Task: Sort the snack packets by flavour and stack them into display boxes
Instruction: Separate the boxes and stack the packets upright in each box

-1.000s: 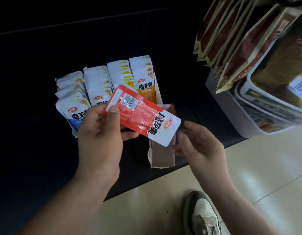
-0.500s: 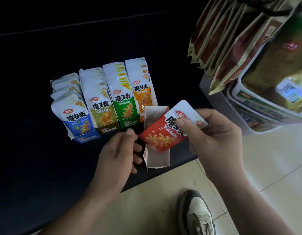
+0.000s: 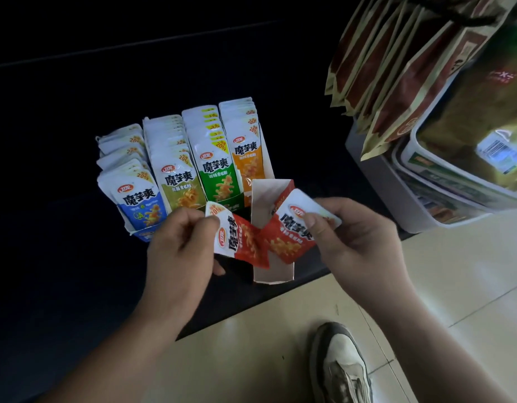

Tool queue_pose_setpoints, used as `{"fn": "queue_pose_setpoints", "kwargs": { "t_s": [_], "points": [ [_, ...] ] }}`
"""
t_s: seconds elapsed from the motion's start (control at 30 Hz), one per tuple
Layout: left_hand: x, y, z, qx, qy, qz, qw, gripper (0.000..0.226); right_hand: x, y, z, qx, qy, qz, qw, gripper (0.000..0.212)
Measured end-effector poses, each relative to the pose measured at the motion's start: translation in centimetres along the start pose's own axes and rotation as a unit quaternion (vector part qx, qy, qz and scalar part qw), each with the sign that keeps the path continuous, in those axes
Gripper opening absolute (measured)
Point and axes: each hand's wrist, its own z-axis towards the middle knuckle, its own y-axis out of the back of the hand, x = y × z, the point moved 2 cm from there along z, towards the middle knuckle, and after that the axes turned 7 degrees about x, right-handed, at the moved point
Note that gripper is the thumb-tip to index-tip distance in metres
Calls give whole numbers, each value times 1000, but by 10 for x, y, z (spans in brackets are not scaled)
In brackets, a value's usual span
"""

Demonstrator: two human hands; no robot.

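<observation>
My left hand point(image 3: 181, 245) pinches the white top of a red snack packet point(image 3: 239, 242). My right hand point(image 3: 350, 242) pinches a second red packet point(image 3: 289, 231) by its white upper end. The two packets overlap above an open white display box point(image 3: 273, 273) with red inside. Behind stand four filled rows: blue packets point(image 3: 138, 199), olive packets point(image 3: 178, 184), green packets point(image 3: 215, 173) and orange packets point(image 3: 247, 152), all upright in their boxes on a dark surface.
A white bin point(image 3: 393, 193) at the right holds large snack bags, with brown-and-gold pouches point(image 3: 396, 68) hanging over its edge. Pale floor tiles point(image 3: 454, 271) lie on the right. My shoe point(image 3: 338, 365) rests on the floor below the dark surface's edge.
One second ago my left hand held a single red packet, back side up. It passed to my right hand, front side up. Now each hand holds one red packet.
</observation>
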Motion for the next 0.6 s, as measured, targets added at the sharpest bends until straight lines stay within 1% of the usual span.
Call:
{"fn": "queue_pose_setpoints", "kwargs": {
  "t_s": [0.13,0.23,0.27,0.33,0.4,0.43,0.5,0.53,0.6],
  "points": [
    [-13,13,7,2,-1,-34,999,22,-11,-11,-3,40,-47,-63,996,9],
    [-21,19,12,17,-46,-17,999,16,-19,-11,-2,51,-68,-109,990,8],
    [-23,19,14,30,-64,-2,998,15,-19,-11,-3,60,-73,-108,990,8],
    [-26,15,16,73,-93,10,993,12,-20,-13,-4,88,-76,-86,990,8],
    [-25,6,16,132,-109,25,985,8,-21,-17,-6,111,-67,-94,987,8],
    [-23,1,16,164,-118,49,978,7,-24,-19,-7,115,-64,-94,987,8],
    [-17,-8,15,223,-139,105,959,9,-27,-20,-8,132,-62,-59,987,7],
    [-14,-10,14,240,-150,125,951,9,-27,-20,-9,152,-53,-37,986,7],
    [-13,-11,15,247,-171,139,944,10,-26,-22,-11,185,-27,-14,982,9]
  ]
}}
